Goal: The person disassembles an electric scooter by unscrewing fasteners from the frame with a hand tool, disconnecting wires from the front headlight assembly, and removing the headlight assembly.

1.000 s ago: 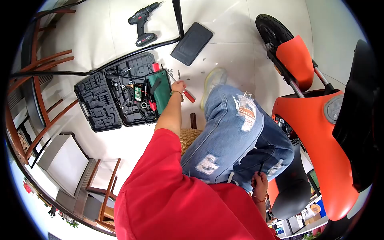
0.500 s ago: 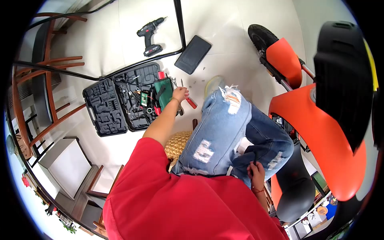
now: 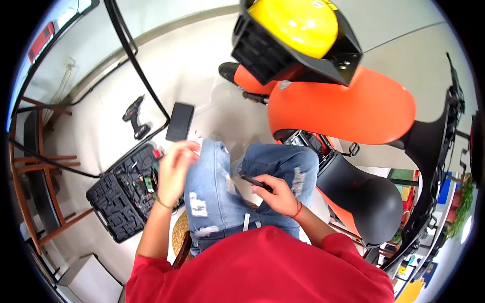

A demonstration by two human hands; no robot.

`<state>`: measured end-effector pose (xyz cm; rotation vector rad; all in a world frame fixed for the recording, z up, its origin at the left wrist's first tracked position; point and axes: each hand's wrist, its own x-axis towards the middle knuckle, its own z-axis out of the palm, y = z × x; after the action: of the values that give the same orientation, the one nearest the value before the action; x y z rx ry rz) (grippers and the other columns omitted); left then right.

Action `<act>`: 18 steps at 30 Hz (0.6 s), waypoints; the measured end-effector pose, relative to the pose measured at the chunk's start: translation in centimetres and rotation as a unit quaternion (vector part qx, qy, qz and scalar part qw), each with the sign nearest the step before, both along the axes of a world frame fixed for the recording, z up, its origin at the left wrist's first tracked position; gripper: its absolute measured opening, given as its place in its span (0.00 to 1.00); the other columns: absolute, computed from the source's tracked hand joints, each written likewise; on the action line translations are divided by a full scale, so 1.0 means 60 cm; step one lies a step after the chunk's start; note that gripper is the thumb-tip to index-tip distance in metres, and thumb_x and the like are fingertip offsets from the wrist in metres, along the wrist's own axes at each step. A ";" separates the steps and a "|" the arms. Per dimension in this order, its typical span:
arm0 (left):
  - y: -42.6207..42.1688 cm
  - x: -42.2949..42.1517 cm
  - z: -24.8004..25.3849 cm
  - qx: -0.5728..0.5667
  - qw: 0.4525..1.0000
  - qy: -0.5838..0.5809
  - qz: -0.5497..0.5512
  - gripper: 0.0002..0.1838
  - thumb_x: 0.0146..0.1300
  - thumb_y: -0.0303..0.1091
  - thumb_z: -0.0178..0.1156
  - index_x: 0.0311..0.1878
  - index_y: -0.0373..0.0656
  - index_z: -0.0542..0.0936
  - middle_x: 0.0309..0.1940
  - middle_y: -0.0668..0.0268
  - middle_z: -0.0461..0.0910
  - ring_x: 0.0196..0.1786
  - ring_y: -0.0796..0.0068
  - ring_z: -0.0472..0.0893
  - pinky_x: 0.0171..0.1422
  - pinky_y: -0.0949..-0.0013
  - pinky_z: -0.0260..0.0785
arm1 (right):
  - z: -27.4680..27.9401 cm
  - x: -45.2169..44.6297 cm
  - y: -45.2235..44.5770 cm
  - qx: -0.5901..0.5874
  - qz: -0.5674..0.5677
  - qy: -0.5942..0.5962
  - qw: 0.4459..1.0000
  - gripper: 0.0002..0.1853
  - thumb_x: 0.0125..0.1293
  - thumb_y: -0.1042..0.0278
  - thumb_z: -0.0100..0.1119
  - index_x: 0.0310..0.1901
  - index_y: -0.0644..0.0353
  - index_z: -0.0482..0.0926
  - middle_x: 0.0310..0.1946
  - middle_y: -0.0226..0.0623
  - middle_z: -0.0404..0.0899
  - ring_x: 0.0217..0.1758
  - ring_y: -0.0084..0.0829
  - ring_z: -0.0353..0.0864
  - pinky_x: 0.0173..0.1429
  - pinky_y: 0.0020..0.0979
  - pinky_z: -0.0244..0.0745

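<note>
My left hand point(image 3: 174, 166) is raised above my left thigh, between the knee and the tool case. Its fingers are loosely bent and apart, slightly blurred, and I see nothing in them. In front of my lap, my right hand point(image 3: 279, 195) is closed around a slim black handle-like piece point(image 3: 256, 183). A thin dark loop, perhaps a wire, shows at its far end; its exact kind is unclear. The open black tool case point(image 3: 117, 214) lies on the floor to the left, with a green circuit board point(image 3: 148, 184) among its contents, partly hidden by my left hand.
A black cordless drill point(image 3: 135, 117) and a flat black box point(image 3: 180, 121) lie on the floor ahead. At my right stands an orange vehicle point(image 3: 343, 108) with a black seat point(image 3: 376, 209) and a yellow lamp-like part point(image 3: 298, 25). A black metal frame point(image 3: 141, 73) crosses the left side.
My left hand has left the tool case and risen beside my knee. My right hand has come forward over my lap with the black piece. The view has turned toward the vehicle.
</note>
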<state>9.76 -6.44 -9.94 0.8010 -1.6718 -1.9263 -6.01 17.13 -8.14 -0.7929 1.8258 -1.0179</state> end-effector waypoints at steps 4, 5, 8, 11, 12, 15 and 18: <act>0.055 -0.040 0.102 -0.218 0.966 0.018 -0.137 0.09 0.61 0.25 0.61 0.45 0.38 0.80 0.41 0.60 0.80 0.40 0.69 0.80 0.47 0.71 0.72 | 0.083 -0.024 -0.067 -0.071 0.072 0.036 0.994 0.11 0.64 0.67 0.61 0.45 0.64 0.79 0.30 0.39 0.77 0.30 0.26 0.76 0.34 0.28 0.70; 0.056 -0.047 0.113 -0.270 0.953 0.015 -0.138 0.09 0.61 0.26 0.62 0.44 0.38 0.80 0.40 0.60 0.79 0.40 0.67 0.80 0.46 0.70 0.72 | 0.096 -0.027 -0.075 -0.095 0.079 0.064 0.990 0.11 0.64 0.67 0.61 0.44 0.64 0.79 0.30 0.40 0.78 0.30 0.30 0.77 0.35 0.30 0.71; 0.044 -0.071 0.132 -0.374 0.916 0.011 -0.146 0.09 0.60 0.28 0.63 0.43 0.39 0.79 0.38 0.60 0.79 0.38 0.63 0.80 0.42 0.67 0.73 | 0.120 -0.037 -0.087 -0.125 0.082 0.107 0.983 0.11 0.64 0.67 0.60 0.44 0.63 0.79 0.32 0.42 0.79 0.33 0.39 0.79 0.37 0.34 0.73; 0.030 -0.093 0.131 -0.343 0.909 0.009 -0.235 0.08 0.61 0.30 0.63 0.42 0.41 0.77 0.34 0.61 0.77 0.35 0.61 0.79 0.38 0.65 0.72 | 0.123 -0.059 -0.083 -0.145 0.095 0.139 0.975 0.12 0.64 0.67 0.60 0.46 0.62 0.79 0.33 0.42 0.80 0.33 0.39 0.80 0.37 0.35 0.73; 0.023 -0.105 0.138 -0.346 0.907 0.010 -0.241 0.08 0.61 0.30 0.63 0.42 0.41 0.77 0.34 0.61 0.77 0.35 0.61 0.79 0.38 0.65 0.72 | 0.130 -0.067 -0.082 -0.148 0.088 0.139 0.975 0.12 0.64 0.67 0.60 0.46 0.62 0.79 0.33 0.42 0.80 0.33 0.39 0.80 0.37 0.35 0.73; 0.007 -0.156 0.191 -0.365 0.875 0.040 -0.315 0.07 0.63 0.32 0.61 0.39 0.39 0.76 0.27 0.60 0.75 0.29 0.55 0.75 0.35 0.62 0.68 | 0.149 -0.094 -0.075 -0.156 0.076 0.141 0.975 0.13 0.62 0.68 0.63 0.47 0.61 0.79 0.32 0.40 0.80 0.32 0.37 0.81 0.36 0.32 0.74; -0.042 -0.229 0.290 -0.439 0.827 0.109 -0.333 0.10 0.65 0.38 0.61 0.38 0.41 0.76 0.27 0.62 0.75 0.27 0.61 0.74 0.32 0.67 0.65 | 0.195 -0.123 -0.080 -0.198 -0.002 0.168 0.966 0.17 0.60 0.68 0.65 0.50 0.61 0.77 0.32 0.40 0.80 0.33 0.35 0.82 0.35 0.30 0.75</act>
<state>-3.97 -8.97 7.48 -0.3999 -2.5320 -1.2093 -13.42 12.34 3.54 -1.2669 1.9276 -1.3385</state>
